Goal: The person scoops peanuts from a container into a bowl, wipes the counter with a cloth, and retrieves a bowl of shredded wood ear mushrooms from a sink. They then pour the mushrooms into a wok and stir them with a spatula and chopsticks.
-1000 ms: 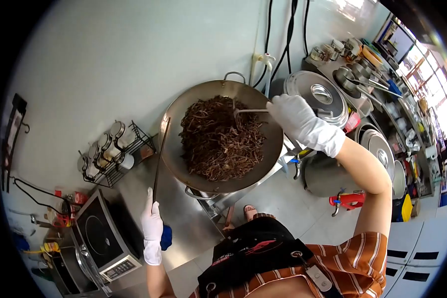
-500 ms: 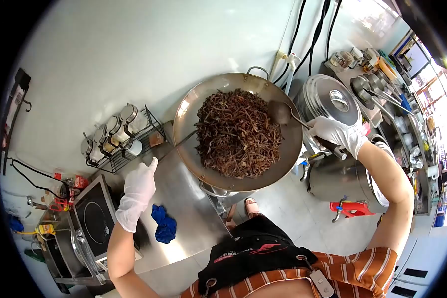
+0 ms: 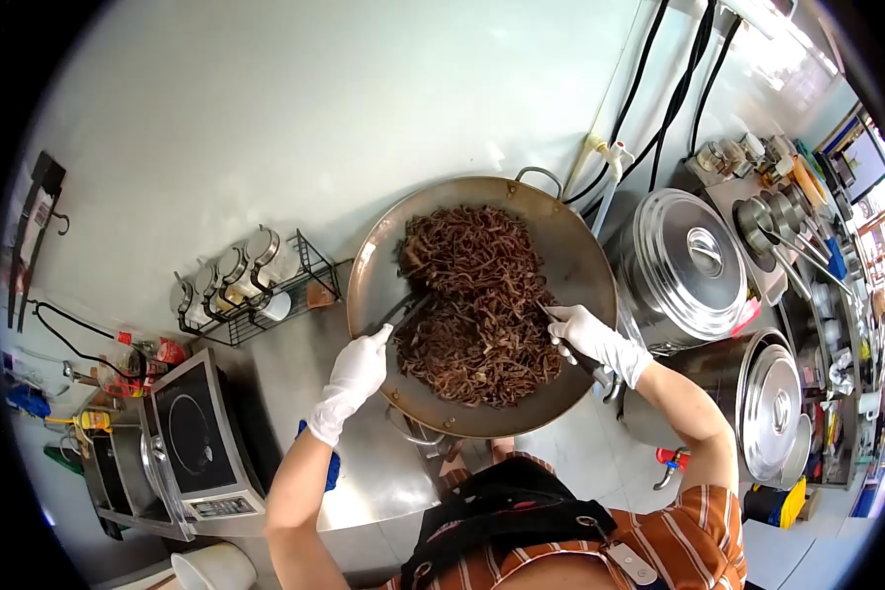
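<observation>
A wide metal wok (image 3: 580, 241) holds a heap of dark brown shredded strips (image 3: 477, 305), parted by a furrow across its middle. My left hand (image 3: 359, 369), in a white glove, is closed around a long-handled utensil (image 3: 403, 313) at the wok's left rim. That utensil's dark shaft runs into the furrow, and its head is buried. At the right side of the wok my gloved right hand (image 3: 590, 341) grips the ladle (image 3: 598, 374), whose handle end sticks out below the fist. The ladle's bowl is hidden in the strips.
Left of the wok are a steel counter (image 3: 364, 482), a wire rack (image 3: 256, 305) with jars and an induction cooker (image 3: 192, 423). Lidded steel pots (image 3: 693, 256) stand close on the right. A blue cloth (image 3: 332, 470) lies partly behind my left forearm.
My left hand has moved right from over the counter and taken hold of the utensil. The ladle has gone down into the strips, which are now parted. The view has shifted.
</observation>
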Demonstrator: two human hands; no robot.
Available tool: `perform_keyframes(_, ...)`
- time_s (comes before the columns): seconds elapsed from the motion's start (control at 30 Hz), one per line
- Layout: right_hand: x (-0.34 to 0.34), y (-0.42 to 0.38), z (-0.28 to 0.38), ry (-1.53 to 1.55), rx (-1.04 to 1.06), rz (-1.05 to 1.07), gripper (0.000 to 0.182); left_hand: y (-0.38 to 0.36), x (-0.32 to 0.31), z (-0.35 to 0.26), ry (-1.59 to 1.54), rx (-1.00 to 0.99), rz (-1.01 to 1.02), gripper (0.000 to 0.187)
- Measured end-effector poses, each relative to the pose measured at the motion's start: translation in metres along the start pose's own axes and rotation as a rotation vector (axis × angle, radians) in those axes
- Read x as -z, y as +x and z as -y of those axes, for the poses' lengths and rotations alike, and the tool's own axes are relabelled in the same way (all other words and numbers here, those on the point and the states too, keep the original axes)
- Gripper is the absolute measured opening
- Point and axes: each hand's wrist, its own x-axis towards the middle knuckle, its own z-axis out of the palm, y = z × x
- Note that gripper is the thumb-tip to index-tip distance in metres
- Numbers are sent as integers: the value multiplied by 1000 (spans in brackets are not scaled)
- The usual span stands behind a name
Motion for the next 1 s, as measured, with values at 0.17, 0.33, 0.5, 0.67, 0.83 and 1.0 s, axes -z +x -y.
perform_keyframes(0.17, -5, -40, 18, -89, 139, -47, 40, -28, 2, 2, -251, -3, -94, 38)
perform_keyframes(0.33, -13, -73, 32, -209, 157, -90, 50, -57, 27, -4, -243, 14, -108, 39)
perform_keyframes(0.5, -25, -106, 55, -363, 200, -156, 51, -73, 40, 4, -295, -56, -184, 39)
perform_keyframes(0.67, 9, -88, 28, -1063, 419, -467, 53, -94, 66, 20, -202, -26, -140, 39)
perform_keyframes(0.83, 47, -78, 6, -1459, 197, -458, 33, -121, 122, 19, 248, 57, 89, 34)
perform_keyframes(1.0, 37, -62, 12, -844, -68, 142, 19, -94, 114, 1, 287, 15, 285, 36)
